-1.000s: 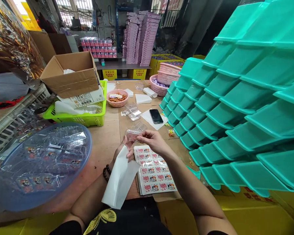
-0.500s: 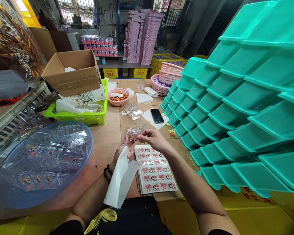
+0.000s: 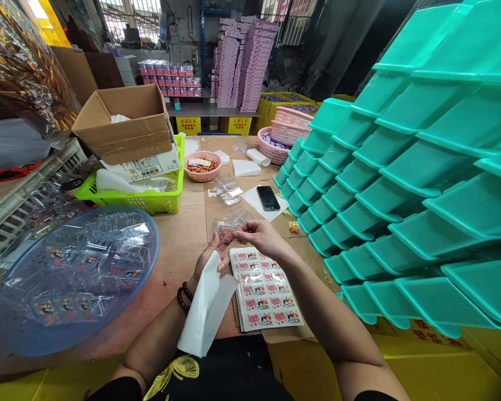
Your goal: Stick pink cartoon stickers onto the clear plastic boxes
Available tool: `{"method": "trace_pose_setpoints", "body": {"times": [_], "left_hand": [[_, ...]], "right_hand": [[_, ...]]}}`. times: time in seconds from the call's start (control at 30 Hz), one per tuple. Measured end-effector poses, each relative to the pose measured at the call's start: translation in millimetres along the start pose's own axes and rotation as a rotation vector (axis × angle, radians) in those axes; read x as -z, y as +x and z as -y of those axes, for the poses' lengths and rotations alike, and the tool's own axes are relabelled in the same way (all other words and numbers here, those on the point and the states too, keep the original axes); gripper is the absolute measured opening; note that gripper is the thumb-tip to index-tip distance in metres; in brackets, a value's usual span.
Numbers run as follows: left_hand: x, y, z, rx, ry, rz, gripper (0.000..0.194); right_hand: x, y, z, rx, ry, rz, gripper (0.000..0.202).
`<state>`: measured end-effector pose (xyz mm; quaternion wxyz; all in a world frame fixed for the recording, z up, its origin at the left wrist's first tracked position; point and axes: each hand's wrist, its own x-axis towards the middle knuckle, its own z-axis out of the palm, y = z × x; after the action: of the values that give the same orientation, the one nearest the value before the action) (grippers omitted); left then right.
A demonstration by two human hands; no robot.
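My left hand [image 3: 211,257] is closed round a sheet of white backing paper [image 3: 206,306] that hangs down over the wrist, and its fingertips also support a small clear plastic box [image 3: 226,229]. Pink print shows on this box. The fingers of my right hand [image 3: 259,234] pinch the box's right side. Just below the hands lies a stack of sticker sheets [image 3: 267,295] with pink lettering and cartoon cats. More clear plastic boxes [image 3: 229,190] lie beyond my hands.
A blue round basket [image 3: 79,273] of clear boxes sits left, below a green basket [image 3: 171,200] with a cardboard box [image 3: 125,125]. A phone [image 3: 268,198] lies on white paper. Teal bins [image 3: 401,195] are stacked high on the right. A pink basket [image 3: 202,166] holds small brown items.
The clear box between my fingers has tilted slightly, and its pink print shows a little differently. Both hands stay in nearly the same place.
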<state>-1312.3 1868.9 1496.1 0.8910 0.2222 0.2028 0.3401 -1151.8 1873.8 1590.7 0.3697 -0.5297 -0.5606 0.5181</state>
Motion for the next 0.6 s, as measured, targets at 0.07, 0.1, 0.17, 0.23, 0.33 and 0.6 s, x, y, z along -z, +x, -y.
{"method": "trace_pose_setpoints", "body": {"times": [0.07, 0.1, 0.17, 0.23, 0.33, 0.6], "left_hand": [[-0.1, 0, 0, 0.001, 0.000, -0.002, 0.063], [-0.2, -1, 0, 0.001, 0.001, -0.003, 0.063], [-0.6, -1, 0, 0.001, 0.004, -0.003, 0.062], [-1.1, -1, -1, -0.002, 0.007, -0.006, 0.062], [-1.3, -1, -1, -0.006, 0.006, -0.014, 0.061], [1.2, 0, 5, -0.004, -0.006, -0.049, 0.058]], "right_hand": [[-1, 0, -1, -0.006, -0.005, -0.006, 0.052], [-1, 1, -1, -0.009, -0.007, -0.009, 0.052], [-1, 1, -2, -0.012, -0.009, -0.012, 0.052], [-1, 2, -2, -0.015, -0.012, -0.010, 0.052], [-1, 3, -3, -0.015, -0.024, -0.014, 0.050], [-3, 12, -15, 0.002, -0.156, -0.079, 0.048]]}}
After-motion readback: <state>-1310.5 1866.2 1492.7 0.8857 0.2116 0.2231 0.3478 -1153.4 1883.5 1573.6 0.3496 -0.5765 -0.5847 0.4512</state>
